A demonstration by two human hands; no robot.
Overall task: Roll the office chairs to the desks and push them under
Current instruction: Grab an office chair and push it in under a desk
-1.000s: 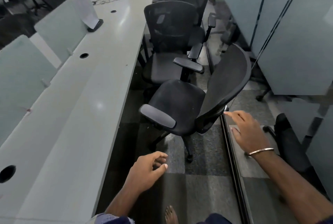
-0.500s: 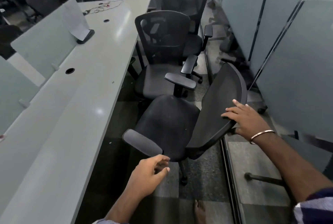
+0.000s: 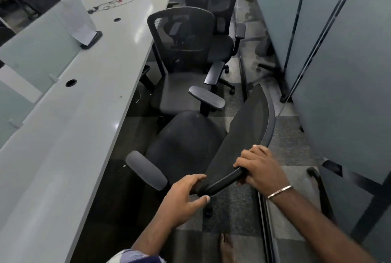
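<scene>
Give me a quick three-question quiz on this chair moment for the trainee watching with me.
1. True or false: both hands grip the backrest of the nearest chair.
2. Which side of the nearest chair is the long desk on, as seen in the head view? A) left B) right C) behind the person
3. Fill in: the wrist of the right hand wears a thin metal ____.

Key
1. True: the left hand holds the backrest's lower end and the right hand grips its rim further up.
2. A. The glass partition stands on the right.
3. Bangle.
</scene>
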